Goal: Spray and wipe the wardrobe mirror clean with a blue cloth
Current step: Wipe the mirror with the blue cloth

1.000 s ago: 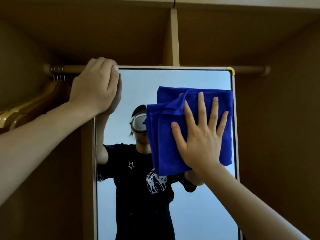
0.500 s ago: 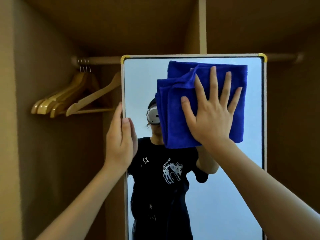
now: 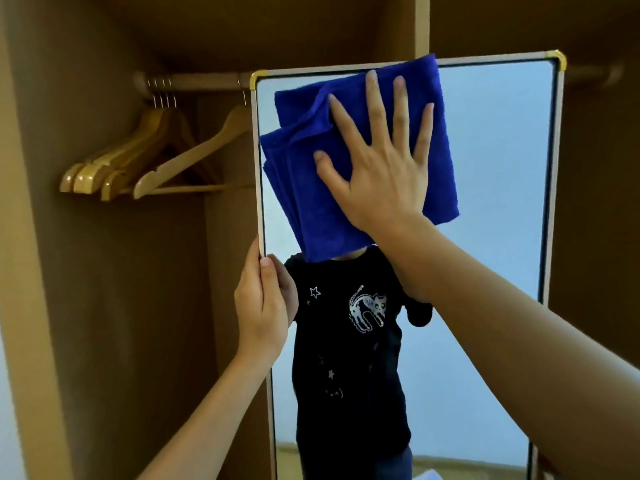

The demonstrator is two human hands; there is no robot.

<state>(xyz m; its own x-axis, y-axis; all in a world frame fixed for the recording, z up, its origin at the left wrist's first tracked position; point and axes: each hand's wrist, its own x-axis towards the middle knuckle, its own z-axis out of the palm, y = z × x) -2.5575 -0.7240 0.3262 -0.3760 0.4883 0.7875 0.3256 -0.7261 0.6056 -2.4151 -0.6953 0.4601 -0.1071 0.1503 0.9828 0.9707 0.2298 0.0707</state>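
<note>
A tall framed mirror point(image 3: 498, 174) stands inside the wooden wardrobe and reflects a person in a black T-shirt. A folded blue cloth point(image 3: 304, 188) lies flat on the upper part of the glass, its top edge at the mirror's top frame. My right hand point(image 3: 384, 161) presses the cloth against the glass with straight, spread fingers. My left hand point(image 3: 263, 306) grips the mirror's left edge about halfway down, thumb on the front of the frame and fingers wrapped behind it. No spray bottle is in view.
Several wooden hangers point(image 3: 138, 164) hang from the rail point(image 3: 204, 80) left of the mirror. The wardrobe's side wall point(image 3: 69, 271) stands close on the left, and a vertical divider point(image 3: 421, 26) rises above the mirror. Floor shows in the reflection at the bottom.
My left hand left the mirror's top left corner and slid down its left edge. The cloth and my right hand moved up and left across the glass, to the top frame.
</note>
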